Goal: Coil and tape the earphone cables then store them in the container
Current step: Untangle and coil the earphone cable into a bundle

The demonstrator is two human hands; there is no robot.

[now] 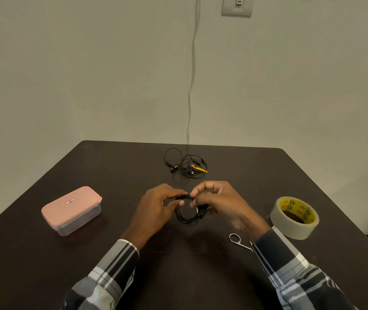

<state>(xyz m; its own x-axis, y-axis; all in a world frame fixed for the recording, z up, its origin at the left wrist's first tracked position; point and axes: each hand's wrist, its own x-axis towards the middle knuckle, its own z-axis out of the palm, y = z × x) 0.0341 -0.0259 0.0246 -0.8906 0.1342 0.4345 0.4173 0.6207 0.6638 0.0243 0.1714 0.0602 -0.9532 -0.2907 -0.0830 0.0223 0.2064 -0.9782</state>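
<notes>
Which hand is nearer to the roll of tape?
The right hand. It holds the coiled earphone cable at the table's middle, with the roll of tape just to its right. The left hand grips the coil's far side.

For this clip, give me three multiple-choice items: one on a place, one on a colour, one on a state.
1. Where is the tape roll?
A. right of the hands
B. left of the container
C. by the far edge

2. What colour is the container lid?
A. blue
B. pink
C. green

3. How is the container?
A. open
B. tipped over
C. closed

Key: 1 A, it lies beyond the right hand. 2 B, the lid is pink. 3 C, the lid sits on the clear box while both hands, left hand too, hold the black earphone coil.
</notes>
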